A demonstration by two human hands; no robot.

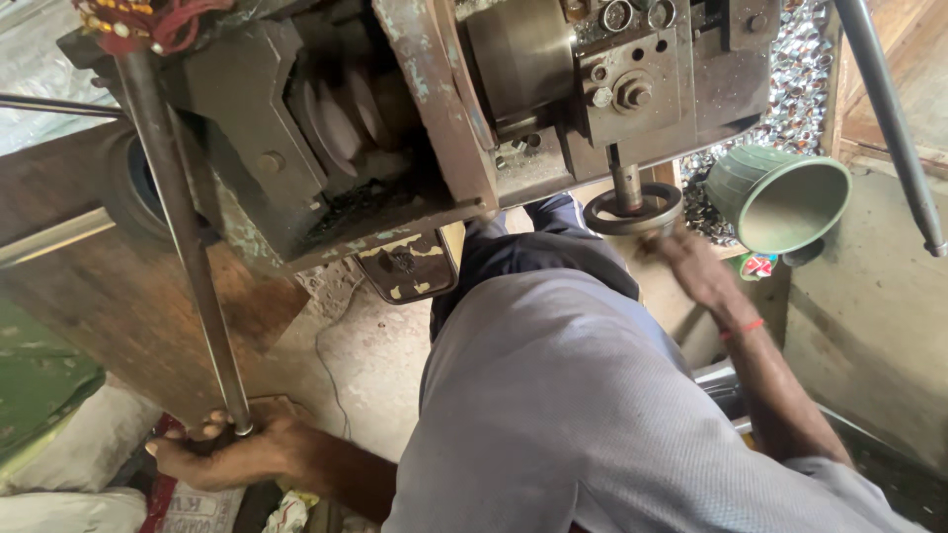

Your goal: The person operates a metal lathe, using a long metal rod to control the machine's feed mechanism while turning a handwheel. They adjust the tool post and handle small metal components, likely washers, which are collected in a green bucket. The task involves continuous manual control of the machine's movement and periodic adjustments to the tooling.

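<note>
- Looking down from head height over a grey shirt at an old, grimy metal press machine [415, 128], paint flaking off its frame.
- Left hand [232, 454] curling shut around the lower end of a long steel lever bar [183, 232], fingers wrapped over the tip; gripping at the far end probably for the most leverage.
- Lever bar rising from that hand up to the machine's top corner, where red threads [148, 20] are tied.
- Right hand [696, 266] reaching forward, blurred in motion, so cannot tell whether spread or pinching; a red band circling its wrist.
- Just beyond that hand, a dark metal ring [632, 212] sitting under a short vertical punch shaft [627, 183], seemingly where pieces are pressed.
- To the right of that hand, a green cone-shaped funnel [780, 197] tilting open toward the viewer.
- Behind the funnel, a heap of small shiny metal pieces [800, 79], near enough for that hand to reach.
</note>
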